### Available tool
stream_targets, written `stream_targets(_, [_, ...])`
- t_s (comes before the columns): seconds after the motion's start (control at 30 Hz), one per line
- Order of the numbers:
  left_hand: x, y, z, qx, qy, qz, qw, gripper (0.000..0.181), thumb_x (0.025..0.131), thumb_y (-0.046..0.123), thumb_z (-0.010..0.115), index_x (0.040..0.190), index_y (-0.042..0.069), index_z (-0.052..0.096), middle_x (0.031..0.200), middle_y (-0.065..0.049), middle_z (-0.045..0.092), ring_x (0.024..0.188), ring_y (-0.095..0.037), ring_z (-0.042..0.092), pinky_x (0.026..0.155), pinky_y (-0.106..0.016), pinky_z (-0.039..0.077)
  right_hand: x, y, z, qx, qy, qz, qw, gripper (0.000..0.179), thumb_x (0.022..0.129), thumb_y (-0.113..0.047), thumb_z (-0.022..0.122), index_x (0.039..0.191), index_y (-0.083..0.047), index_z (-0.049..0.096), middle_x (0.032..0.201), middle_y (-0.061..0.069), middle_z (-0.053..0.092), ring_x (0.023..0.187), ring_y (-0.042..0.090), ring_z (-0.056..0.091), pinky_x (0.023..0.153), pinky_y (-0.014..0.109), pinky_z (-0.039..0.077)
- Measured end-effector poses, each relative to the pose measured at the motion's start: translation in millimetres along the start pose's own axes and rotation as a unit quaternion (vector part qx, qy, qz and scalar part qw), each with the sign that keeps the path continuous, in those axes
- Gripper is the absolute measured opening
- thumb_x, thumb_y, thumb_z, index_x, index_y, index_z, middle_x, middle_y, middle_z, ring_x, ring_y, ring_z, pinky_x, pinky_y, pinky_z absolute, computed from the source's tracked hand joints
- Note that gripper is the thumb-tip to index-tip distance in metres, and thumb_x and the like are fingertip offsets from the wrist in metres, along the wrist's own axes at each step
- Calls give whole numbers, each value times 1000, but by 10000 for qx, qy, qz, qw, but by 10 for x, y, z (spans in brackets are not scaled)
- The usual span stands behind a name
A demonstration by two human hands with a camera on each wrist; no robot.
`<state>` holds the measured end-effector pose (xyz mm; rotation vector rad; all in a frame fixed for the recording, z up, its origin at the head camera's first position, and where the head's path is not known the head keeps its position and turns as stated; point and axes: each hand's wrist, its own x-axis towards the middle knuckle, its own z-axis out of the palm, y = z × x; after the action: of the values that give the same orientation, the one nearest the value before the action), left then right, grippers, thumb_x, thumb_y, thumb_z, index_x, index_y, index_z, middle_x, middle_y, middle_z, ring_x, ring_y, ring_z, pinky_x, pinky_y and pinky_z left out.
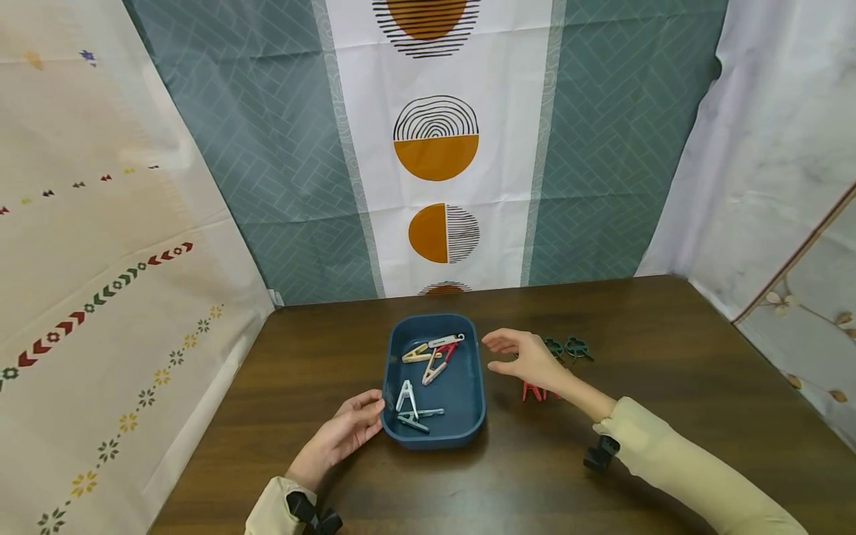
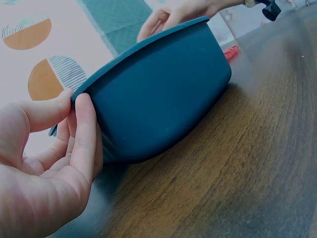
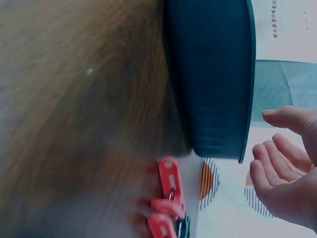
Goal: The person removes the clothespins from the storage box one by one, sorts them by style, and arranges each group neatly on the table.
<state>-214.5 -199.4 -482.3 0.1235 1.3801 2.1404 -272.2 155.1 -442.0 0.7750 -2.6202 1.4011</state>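
A dark blue plastic bin (image 1: pixel 461 397) sits on the table. Inside it lie several clothespins: a white one (image 1: pixel 405 392), a grey-green one (image 1: pixel 413 423), a yellow one (image 1: pixel 414 355) and others at the far end. My left hand (image 1: pixel 346 429) pinches the bin's left rim, thumb on top and fingers against the outer wall in the left wrist view. Off the bin's right side, my right hand (image 1: pixel 527 358) hovers with fingers loosely bent and apart, nothing between them. Red clothespins (image 3: pixel 171 186) lie on the table beneath the right forearm.
Dark green clips (image 1: pixel 576 348) lie on the table beyond the right hand. The brown wooden table (image 1: pixel 321 342) ends at a patterned curtain (image 1: pixel 435 223) behind, with light cloth hanging on both sides.
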Motion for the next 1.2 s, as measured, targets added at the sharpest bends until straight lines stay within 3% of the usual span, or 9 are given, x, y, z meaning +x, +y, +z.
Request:
stream_targets(0.33, [2, -8, -15, -3, 16, 14, 10000, 14, 95, 4, 43, 108, 8, 46, 89, 3, 58, 79, -5, 60, 76, -17, 51, 164, -116, 166, 127, -255, 117, 9995, 47, 77, -11, 72, 121, -6, 56, 116, 14, 62, 106, 26, 60, 91, 43, 48])
stream_targets(0.5, [-6, -6, -15, 0, -11, 18, 10000, 14, 95, 4, 43, 109, 8, 45, 90, 3, 58, 79, -5, 60, 76, -17, 52, 264, -193, 223, 199, -569, 97, 9981, 50, 78, -12, 71, 124, -5, 54, 121, 16, 59, 109, 27, 58, 91, 42, 48])
stream_targets(0.73, [-7, -1, -2, 4, 5, 28, 10000, 15, 95, 5, 43, 110, 7, 44, 89, 3, 58, 79, -5, 60, 75, -17, 52, 447, -268, 299, -149, -1067, 59, 9942, 53, 80, -14, 70, 127, -1, 50, 126, 16, 56, 111, 27, 58, 92, 38, 48])
stream_targets(1.0, [-8, -12, -5, 10, 65, 6, 10000, 14, 96, 5, 42, 109, 9, 45, 87, 4, 58, 76, -5, 60, 73, -17, 52, 622, -277, 390, -80, -1522, -18, 9883, 51, 80, -7, 68, 126, 3, 49, 125, 21, 55, 111, 31, 57, 93, 43, 47])
stream_targets(1.2, [-6, -23, -15, -3, 8, 47, 10000, 14, 96, 3, 40, 108, 8, 46, 87, 3, 58, 77, -5, 60, 74, -17, 52, 704, -263, 481, -579, -1820, -205, 9814, 49, 79, -3, 67, 124, 6, 51, 120, 21, 58, 106, 33, 59, 89, 42, 49])
